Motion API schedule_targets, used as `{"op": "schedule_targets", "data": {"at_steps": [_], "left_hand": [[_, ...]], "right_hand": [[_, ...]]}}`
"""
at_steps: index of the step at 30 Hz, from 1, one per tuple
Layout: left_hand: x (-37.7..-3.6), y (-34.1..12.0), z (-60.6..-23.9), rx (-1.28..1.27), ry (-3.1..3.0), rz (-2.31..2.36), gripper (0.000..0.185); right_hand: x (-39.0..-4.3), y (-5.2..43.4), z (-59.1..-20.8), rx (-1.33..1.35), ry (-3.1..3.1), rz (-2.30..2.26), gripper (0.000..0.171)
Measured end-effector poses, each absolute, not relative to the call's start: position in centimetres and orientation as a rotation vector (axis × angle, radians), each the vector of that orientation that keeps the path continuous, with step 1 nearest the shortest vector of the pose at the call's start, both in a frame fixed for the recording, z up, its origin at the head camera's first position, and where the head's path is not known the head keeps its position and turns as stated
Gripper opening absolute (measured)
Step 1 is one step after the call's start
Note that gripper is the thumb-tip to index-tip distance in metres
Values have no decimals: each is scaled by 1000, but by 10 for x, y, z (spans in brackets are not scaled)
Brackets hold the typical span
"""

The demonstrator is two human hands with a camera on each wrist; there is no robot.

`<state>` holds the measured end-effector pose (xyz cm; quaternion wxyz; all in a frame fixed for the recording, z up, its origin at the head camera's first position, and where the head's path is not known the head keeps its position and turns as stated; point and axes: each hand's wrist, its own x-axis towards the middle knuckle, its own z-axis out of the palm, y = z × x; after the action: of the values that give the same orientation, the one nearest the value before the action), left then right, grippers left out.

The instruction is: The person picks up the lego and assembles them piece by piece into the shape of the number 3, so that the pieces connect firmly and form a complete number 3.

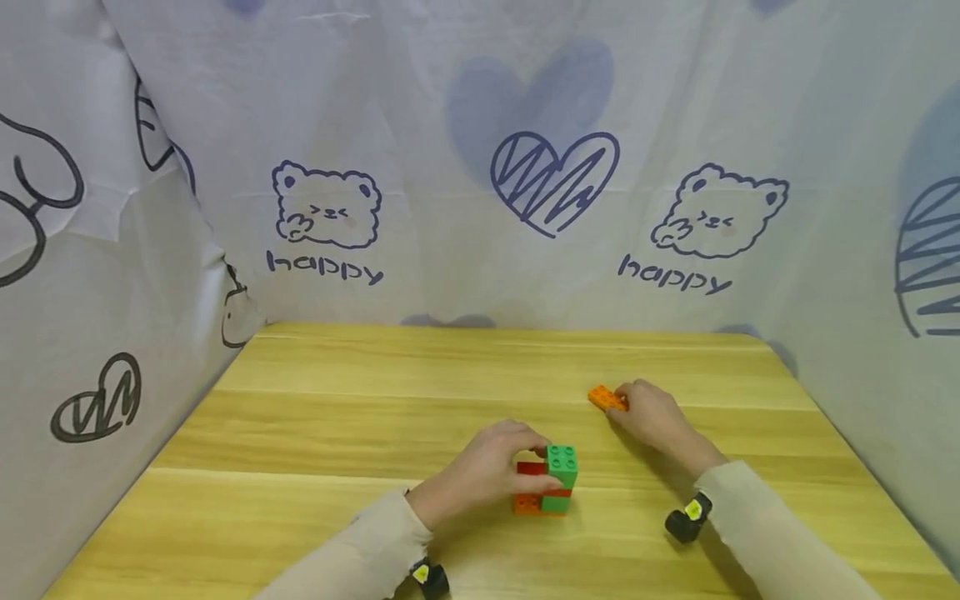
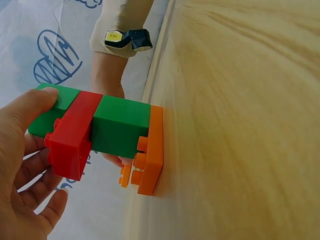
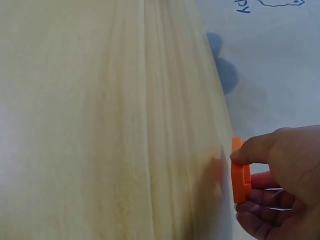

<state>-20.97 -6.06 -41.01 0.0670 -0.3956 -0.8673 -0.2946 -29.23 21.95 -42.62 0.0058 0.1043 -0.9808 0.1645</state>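
Light wooden table (image 1: 315, 433), brick stack (image 1: 547, 483) on an orange base standing mid-front, thin orange brick (image 1: 606, 397) further back right

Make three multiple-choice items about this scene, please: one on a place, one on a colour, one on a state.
1. Where is the brick stack?
A. on the wooden table
B. on the floor
C. on a chair

2. Which colour is its bottom plate?
A. blue
B. orange
C. white

3. What does the right hand do?
A. rests flat
B. hangs in air
C. pinches an orange plate

Answers:
1 A, the stack stands on the wood, gripped by the left hand.
2 B, the left wrist view shows it orange.
3 C, thumb and fingers clasp the plate.
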Motion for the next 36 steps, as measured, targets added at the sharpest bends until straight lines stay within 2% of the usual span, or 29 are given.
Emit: {"op": "schedule_targets", "data": {"at_steps": [25,36], "left_hand": [[-210,-61,-406,-1179,-2654,-901,42],[-210,-61,-407,-1187,-2642,-912,41]], "right_hand": [[-250,201,-382,594,-2860,655,40],[-233,191,-364,753,-2758,863,37]]}}
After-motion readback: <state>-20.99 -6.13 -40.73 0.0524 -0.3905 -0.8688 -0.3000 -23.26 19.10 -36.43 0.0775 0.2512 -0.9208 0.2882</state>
